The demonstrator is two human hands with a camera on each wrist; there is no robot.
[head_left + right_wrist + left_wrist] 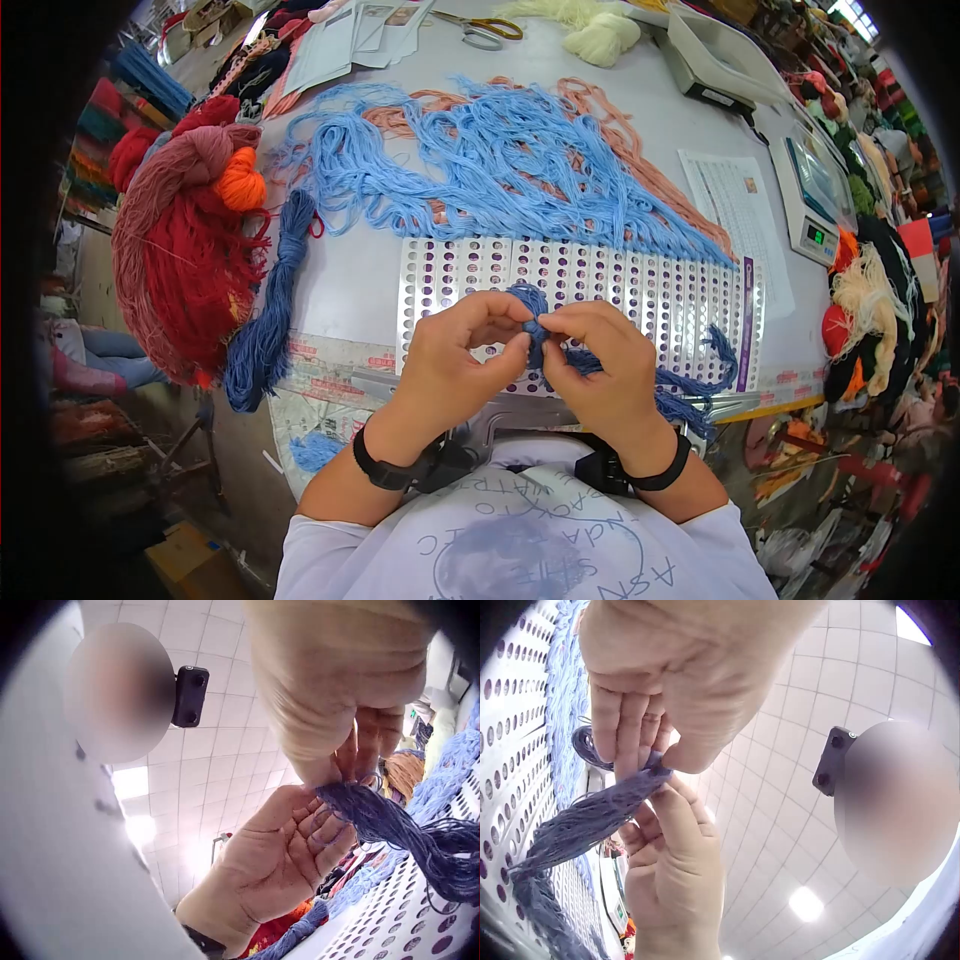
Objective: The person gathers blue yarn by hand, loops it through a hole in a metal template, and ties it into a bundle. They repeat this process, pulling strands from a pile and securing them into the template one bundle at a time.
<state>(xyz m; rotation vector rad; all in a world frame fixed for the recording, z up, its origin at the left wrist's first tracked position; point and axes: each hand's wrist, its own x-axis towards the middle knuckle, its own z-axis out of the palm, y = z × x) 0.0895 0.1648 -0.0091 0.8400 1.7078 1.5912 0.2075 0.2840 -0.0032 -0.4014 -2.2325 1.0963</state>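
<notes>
A dark blue yarn hank is held up over the perforated white board at the table's near edge. The left hand pinches its gathered end between thumb and fingers. Close against it, the right hand pinches the same end from the other side. From the right hand the strands trail off across the board toward the right. The fingertips almost meet and partly cover the gathered end.
Light blue yarn spreads over salmon yarn behind the perforated board. Red yarn and another dark blue hank lie left. Scissors lie at the back; a scale and printed sheet are right.
</notes>
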